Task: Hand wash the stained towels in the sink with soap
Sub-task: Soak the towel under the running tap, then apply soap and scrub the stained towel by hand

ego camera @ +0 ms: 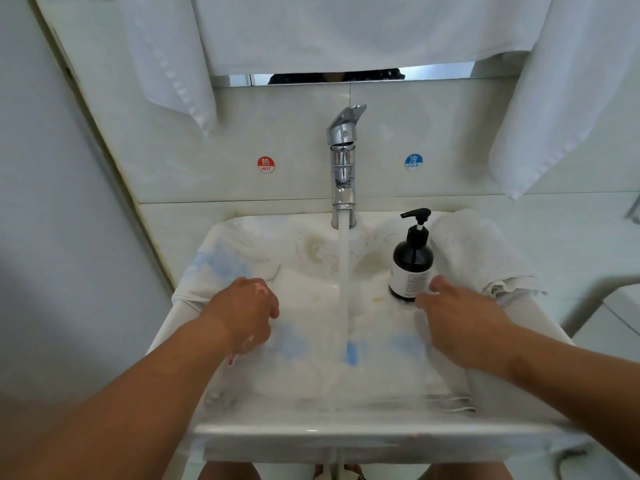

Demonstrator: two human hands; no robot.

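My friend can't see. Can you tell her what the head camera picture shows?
A left hand and a right hand are over a blue-stained white towel spread in a white sink, while water runs onto it from a chrome tap. A black pump soap bottle stands by the right hand, beside a rolled white towel.

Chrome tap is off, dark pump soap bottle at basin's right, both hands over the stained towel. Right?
No: the chrome tap is running; the head view shows its stream hitting the stained white towel. Correct: dark pump soap bottle at basin's right, left hand and right hand over towel.
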